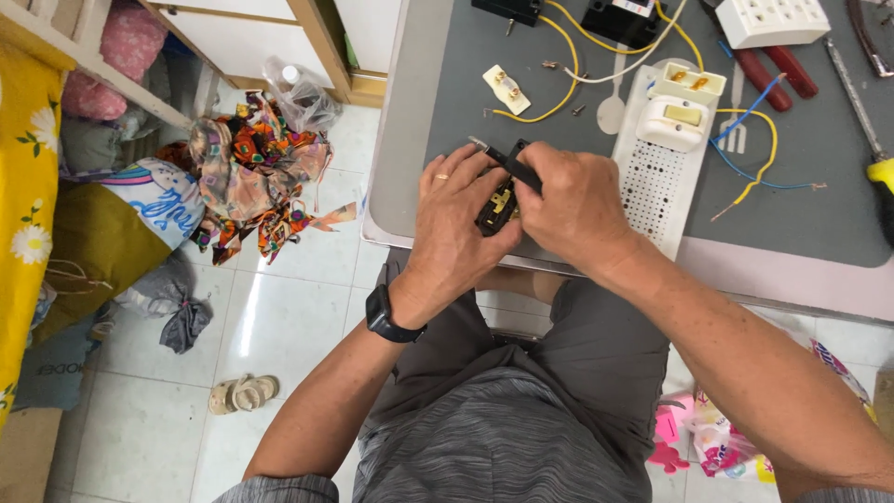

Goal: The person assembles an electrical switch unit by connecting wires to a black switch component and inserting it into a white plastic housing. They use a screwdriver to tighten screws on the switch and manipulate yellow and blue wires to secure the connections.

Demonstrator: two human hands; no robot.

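Note:
My left hand [453, 228] grips a small black electrical part with brass contacts [496, 209] at the near edge of the grey table [410, 140]. My right hand [573, 200] is closed on a black-handled tool [510, 161], whose metal tip sticks out to the upper left above the part. Both hands meet over the part, so most of it is hidden. A black watch sits on my left wrist.
On the table lie a white perforated tray [652, 186] with a white switch block [678, 110], yellow and blue wires, a small cream socket piece [507, 89], red-handled pliers [773, 70] and a yellow screwdriver [878, 172]. Clothes are piled on the tiled floor at left.

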